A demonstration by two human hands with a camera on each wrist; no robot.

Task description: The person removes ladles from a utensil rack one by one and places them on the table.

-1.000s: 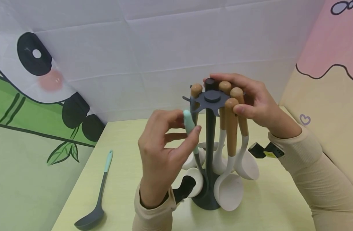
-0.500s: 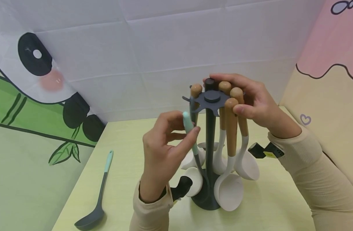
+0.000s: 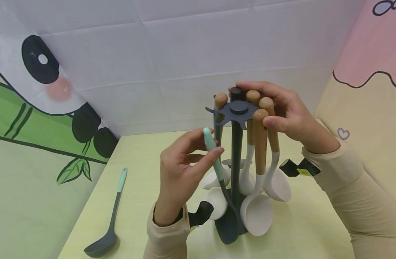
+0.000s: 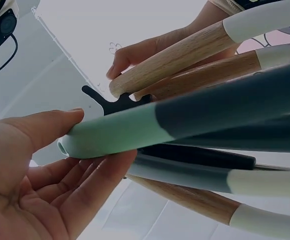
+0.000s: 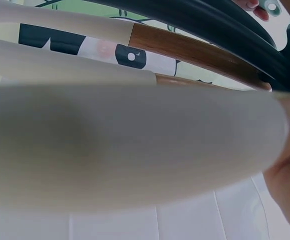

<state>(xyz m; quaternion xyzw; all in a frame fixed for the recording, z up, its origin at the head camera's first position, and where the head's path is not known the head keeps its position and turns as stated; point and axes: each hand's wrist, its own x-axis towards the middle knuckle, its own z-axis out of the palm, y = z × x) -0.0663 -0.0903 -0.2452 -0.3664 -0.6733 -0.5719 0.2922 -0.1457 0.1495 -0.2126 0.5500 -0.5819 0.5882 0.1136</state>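
The left hand (image 3: 180, 176) pinches the mint-handled utensil (image 3: 219, 171) (spoon or spatula, I cannot tell) by its handle, tilted just in front of the utensil rack (image 3: 236, 151); since half a second ago its dark head (image 3: 225, 228) has swung forward; that suggests it hangs free of the rack, borne by this grip alone; the right hand (image 3: 289, 111) holds the rack's top, thumb against a wooden-handled ladle (image 3: 260, 147); a mint-handled ladle (image 3: 112, 217) lies well apart on the table (image 3: 143, 190).

Booth-like corner, wider premises indeterminable — pale, creased cloth backdrop (image 3: 198, 46); cartoon-printed left panel (image 3: 26, 176); pink-and-cream right panel (image 3: 363, 68) with drawn heart (image 3: 338, 134) — enclosing one yellow-green tabletop (image 3: 146, 162).
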